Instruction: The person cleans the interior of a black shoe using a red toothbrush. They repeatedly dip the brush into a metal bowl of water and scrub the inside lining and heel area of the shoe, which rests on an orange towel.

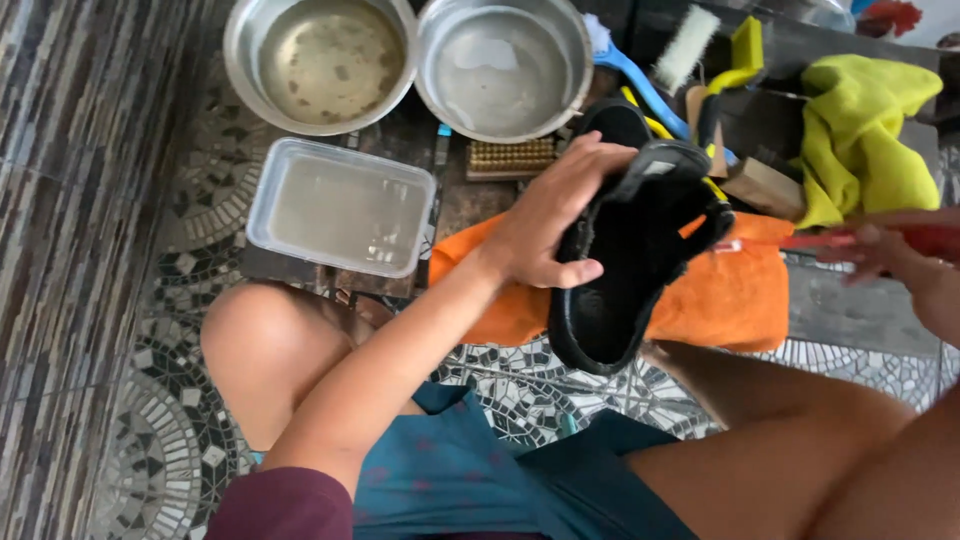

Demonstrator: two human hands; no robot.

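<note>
The left hand [548, 215] is closed around a black sandal [630, 255], thumb pressed on the near edge of the sole and fingers wrapped over the far side, so the sandal is held up off the floor with its footbed turned toward the camera and tilted. The right hand [890, 255] is curled shut on a red-handled toothbrush [800, 242], whose small head points at the strap side of the sandal and sits just beside it; the hand is blurred, so the finger positions are not clear. Both bare knees frame the bottom of the view above a patterned mosaic floor [150, 420]. Just behind the sandal lies one orange cloth [735, 295], spread flat. To its left sits one clear rectangular plastic tub [340, 205] holding cloudy water. Beyond the tub a brass-bristled brush [510, 157] lies flat. Farther back stand two round metal bowls, side by side and touching: the left bowl [320, 60] with murky water, the right bowl [503, 65] with clearer water. At the far right are a blue-handled brush [640, 80], a white-bristled brush [687, 45] and one yellow cloth [865, 135], bunched up.
</note>
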